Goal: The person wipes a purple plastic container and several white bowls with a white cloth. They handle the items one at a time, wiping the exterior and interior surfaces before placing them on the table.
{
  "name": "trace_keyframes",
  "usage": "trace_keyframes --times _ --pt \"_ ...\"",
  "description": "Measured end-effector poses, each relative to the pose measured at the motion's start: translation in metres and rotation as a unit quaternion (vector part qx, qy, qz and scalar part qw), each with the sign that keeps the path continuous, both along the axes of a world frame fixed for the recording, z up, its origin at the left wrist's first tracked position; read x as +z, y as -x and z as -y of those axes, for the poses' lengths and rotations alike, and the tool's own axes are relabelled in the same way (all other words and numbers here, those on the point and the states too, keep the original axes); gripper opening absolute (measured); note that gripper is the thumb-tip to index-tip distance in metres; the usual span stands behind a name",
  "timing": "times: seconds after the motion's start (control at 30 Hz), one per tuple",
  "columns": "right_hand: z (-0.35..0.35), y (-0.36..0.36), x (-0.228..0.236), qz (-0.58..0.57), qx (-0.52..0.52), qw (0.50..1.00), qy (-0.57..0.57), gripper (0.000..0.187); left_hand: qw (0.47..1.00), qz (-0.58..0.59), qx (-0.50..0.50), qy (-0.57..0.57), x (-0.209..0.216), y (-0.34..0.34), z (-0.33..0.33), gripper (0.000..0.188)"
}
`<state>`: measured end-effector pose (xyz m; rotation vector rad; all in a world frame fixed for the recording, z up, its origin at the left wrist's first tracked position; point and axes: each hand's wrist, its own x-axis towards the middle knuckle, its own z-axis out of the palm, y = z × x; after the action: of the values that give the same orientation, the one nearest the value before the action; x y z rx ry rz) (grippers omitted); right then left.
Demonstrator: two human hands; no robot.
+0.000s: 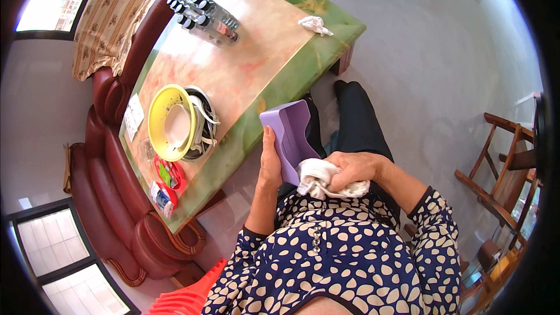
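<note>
A purple plastic box [299,125] with a cut-down front edge is tilted over my lap, beside the table's near edge. My left hand [270,160] grips it by its left side, the thumb up along the wall and the other fingers hidden behind it. In my right hand [356,169] is a bunched white cloth [318,176], pressed against the lower right end of the box. The fingers are wrapped round the cloth, so part of it is covered.
On the marbled, green-bordered table [262,29] stand several clear bottles [204,17] with black caps, a yellow basin [156,114] and a crumpled white cloth [315,25]. Red items [166,184] lie at its near left corner. A red sofa [111,198] flanks it; a wooden chair [496,169] stands right.
</note>
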<state>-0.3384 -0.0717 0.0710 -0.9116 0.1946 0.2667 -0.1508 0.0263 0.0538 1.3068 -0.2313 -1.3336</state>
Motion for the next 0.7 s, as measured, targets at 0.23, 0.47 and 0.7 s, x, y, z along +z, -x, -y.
trace_keyframes --times 0.23,0.47,0.7 --pt "-0.017 0.004 0.015 0.089 -0.273 0.914 0.286 0.029 0.997 -0.072 0.01 -0.003 -0.005 0.007 0.003 0.052" --pt "-0.044 -0.015 0.02 0.026 -0.241 0.684 0.688 0.031 0.999 -0.026 0.018 -0.021 -0.027 0.012 -0.005 0.04" --pt "-0.02 -0.034 0.02 -0.09 -0.304 0.585 0.747 0.032 0.992 0.113 -0.045 0.014 -0.023 0.029 -0.006 0.042"
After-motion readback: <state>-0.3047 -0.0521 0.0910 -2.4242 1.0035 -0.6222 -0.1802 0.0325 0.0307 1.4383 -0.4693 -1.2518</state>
